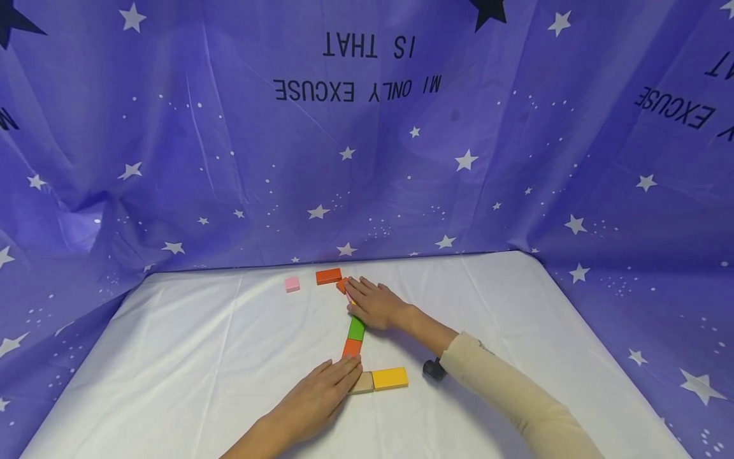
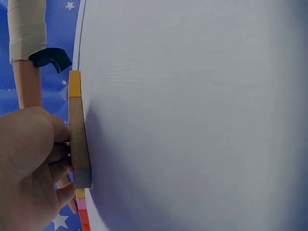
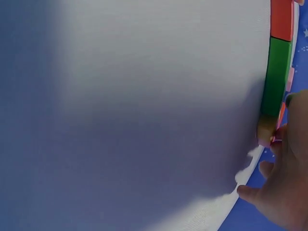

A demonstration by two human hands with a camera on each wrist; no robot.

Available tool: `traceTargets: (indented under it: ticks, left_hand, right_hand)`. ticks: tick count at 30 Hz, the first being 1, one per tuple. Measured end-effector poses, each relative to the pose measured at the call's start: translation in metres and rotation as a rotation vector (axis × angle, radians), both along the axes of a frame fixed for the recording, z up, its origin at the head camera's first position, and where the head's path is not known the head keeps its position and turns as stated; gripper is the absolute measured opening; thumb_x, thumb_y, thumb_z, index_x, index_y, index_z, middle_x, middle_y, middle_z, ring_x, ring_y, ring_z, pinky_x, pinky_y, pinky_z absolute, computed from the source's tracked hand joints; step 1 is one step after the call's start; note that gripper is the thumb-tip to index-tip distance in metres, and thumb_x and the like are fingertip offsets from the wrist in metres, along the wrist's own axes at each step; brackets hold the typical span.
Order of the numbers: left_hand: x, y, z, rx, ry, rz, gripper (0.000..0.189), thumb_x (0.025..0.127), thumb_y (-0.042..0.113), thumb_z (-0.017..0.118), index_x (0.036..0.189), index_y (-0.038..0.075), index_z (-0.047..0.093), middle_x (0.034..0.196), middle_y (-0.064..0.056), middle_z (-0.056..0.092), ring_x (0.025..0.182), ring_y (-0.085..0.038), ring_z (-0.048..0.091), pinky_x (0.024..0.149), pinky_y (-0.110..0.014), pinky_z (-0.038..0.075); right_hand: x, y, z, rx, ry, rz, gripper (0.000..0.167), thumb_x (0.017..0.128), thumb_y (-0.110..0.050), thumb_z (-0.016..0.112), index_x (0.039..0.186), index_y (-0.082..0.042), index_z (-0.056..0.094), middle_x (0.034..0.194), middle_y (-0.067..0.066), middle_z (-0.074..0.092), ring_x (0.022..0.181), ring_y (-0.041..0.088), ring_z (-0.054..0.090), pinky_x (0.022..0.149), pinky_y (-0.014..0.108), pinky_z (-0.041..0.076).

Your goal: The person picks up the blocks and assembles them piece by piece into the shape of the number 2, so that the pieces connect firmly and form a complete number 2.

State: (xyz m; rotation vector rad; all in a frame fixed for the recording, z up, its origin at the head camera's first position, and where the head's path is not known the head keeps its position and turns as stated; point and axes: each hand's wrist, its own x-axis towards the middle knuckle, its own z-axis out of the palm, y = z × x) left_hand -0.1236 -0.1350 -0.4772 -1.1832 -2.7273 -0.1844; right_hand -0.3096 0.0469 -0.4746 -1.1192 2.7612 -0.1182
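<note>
My left hand (image 1: 321,396) lies with straight fingers over the near end of a row of blocks. Beneath its fingertips are a plain wooden block (image 1: 362,383) and an orange-red block (image 1: 352,348). A yellow block (image 1: 390,378) stands end to end with the wooden block (image 2: 80,137). Farther up, my right hand (image 1: 376,306) rests flat, its fingers extended over the row's far part. Next to its thumb shows a green block (image 1: 356,328), which adjoins the orange-red one. A yellow block (image 3: 266,127) beyond the green is partly covered, and a small orange block (image 1: 342,285) peeks past the fingertips.
A red-orange block (image 1: 329,276) lies near the table's back edge, with a pink block (image 1: 292,284) to its left. White cloth (image 1: 201,357) covers the table. A purple star-patterned curtain (image 1: 367,178) surrounds it. A black device (image 1: 434,370) hangs by the right cuff.
</note>
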Motion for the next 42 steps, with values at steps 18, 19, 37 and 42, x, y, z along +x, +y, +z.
traceTargets:
  ticks: [18,19,37,42]
  left_hand:
    - [-0.045,-0.013,0.015,0.305,-0.077,0.093,0.042,0.095,0.008,0.064,0.136,0.001,0.059,0.135,-0.011,0.061,0.124,-0.026,0.057,0.104,-0.044,0.046]
    - [-0.053,-0.016,0.016,0.34,-0.085,0.119,0.041,0.095,0.007,0.064,0.136,0.001,0.059,0.134,-0.012,0.061,0.123,-0.027,0.057,0.104,-0.045,0.046]
    - [-0.184,-0.035,0.016,0.504,-0.267,0.387,0.045,0.095,-0.003,0.058,0.137,-0.012,0.049,0.137,-0.031,0.052,0.13,-0.046,0.046,0.11,-0.055,0.035]
    - [-0.194,-0.033,0.016,0.426,-0.301,0.4,0.045,0.095,-0.003,0.058,0.137,-0.014,0.048,0.138,-0.033,0.05,0.131,-0.046,0.045,0.111,-0.054,0.034]
  right_hand:
    - [0.002,-0.001,-0.001,0.067,0.006,-0.007,0.063,0.108,-0.047,0.027,0.161,-0.015,0.015,0.166,0.001,0.01,0.15,0.028,0.018,0.116,0.055,0.026]
    - [0.002,-0.001,-0.001,0.07,0.008,-0.009,0.063,0.108,-0.047,0.027,0.161,-0.015,0.014,0.166,0.001,0.01,0.15,0.028,0.018,0.116,0.055,0.026]
    - [0.003,-0.002,-0.005,0.055,0.007,-0.014,0.063,0.109,-0.046,0.027,0.161,-0.015,0.013,0.167,0.001,0.008,0.15,0.029,0.015,0.116,0.057,0.023]
    - [0.003,0.0,-0.005,0.054,0.007,-0.017,0.062,0.109,-0.046,0.026,0.161,-0.015,0.013,0.167,0.001,0.008,0.15,0.028,0.016,0.116,0.057,0.024]
